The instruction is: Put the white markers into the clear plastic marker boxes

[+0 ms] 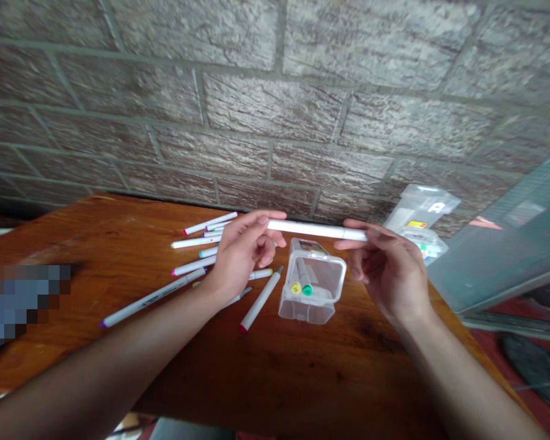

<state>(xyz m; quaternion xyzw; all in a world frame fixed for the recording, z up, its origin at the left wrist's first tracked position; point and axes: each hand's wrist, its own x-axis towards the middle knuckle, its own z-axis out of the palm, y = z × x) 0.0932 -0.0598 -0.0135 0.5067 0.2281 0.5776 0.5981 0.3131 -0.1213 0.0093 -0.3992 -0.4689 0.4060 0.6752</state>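
A white marker (309, 230) is held level between both hands above the wooden table. My left hand (242, 250) pinches its left end between thumb and fingers. At the other end, my right hand (387, 263) grips it near the seam of the cap. Below and between the hands is a clear plastic case (321, 311) with its open end toward me. Inside lie a marker with a yellow end (296, 288) and one with a green end (307, 290). Several white markers (192, 242) lie loose under and left of my left hand.
One red-ended marker (261, 302) lies just left of the case. A second clear plastic container (419, 211) stands at the table's back right, by the brick wall (275, 110). The table's (201, 379) right edge runs beneath my right forearm, beside a glass panel (508, 232).
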